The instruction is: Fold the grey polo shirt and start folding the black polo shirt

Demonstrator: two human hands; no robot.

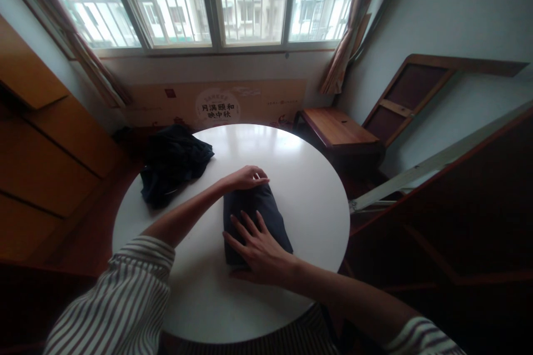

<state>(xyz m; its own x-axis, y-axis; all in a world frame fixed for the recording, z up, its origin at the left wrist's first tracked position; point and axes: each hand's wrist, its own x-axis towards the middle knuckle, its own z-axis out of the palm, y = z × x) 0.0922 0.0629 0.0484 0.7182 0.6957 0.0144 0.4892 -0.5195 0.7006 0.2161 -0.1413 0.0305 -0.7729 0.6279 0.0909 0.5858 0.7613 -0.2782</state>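
A folded dark navy garment [270,211] lies lengthwise on a round white table [312,188]; its exact kind cannot be made out. At its far end is my left hand [249,177], fingers bent and closed at the edge of the cloth, though the fingertips are partly hidden. My right hand [262,255] rests flat on the near part of the garment, fingers spread. A crumpled dark cloth [175,158], perhaps another garment, sits at the table's far left edge.
Behind the table, a printed cardboard panel [266,94] leans below the barred window [250,0]. A wooden chair [339,126] stands at the back right. Wooden cabinets [54,138] are on the left, and a dark wooden piece with a pale rail [449,161] is close on the right.
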